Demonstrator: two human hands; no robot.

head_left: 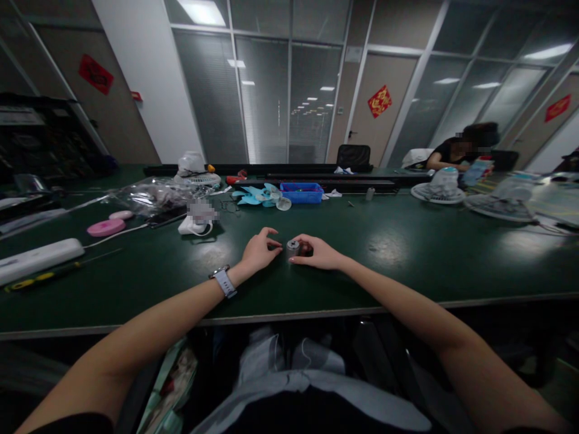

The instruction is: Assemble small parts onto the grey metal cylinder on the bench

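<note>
A small grey metal cylinder (292, 250) with a dark mark on its top stands upright on the green table (253, 295), near the middle of the view. My right hand (315, 252) has its thumb and fingers around the cylinder's right side. Just left of the cylinder is my left hand (261, 250), its thumb and fingers apart, with nothing held between them. The left fingertips are close to the cylinder; whether they touch it is too small to tell. A watch with a light strap (224, 282) is on my left wrist.
Behind my hands are a blue tray (301, 193), light-blue fan blades (257, 194) and another small cylinder (370, 193). A power strip (40, 259), screwdriver (40, 279) and pink round object (105, 227) lie left. Fan parts (438, 187) and a person (461, 154) are at right.
</note>
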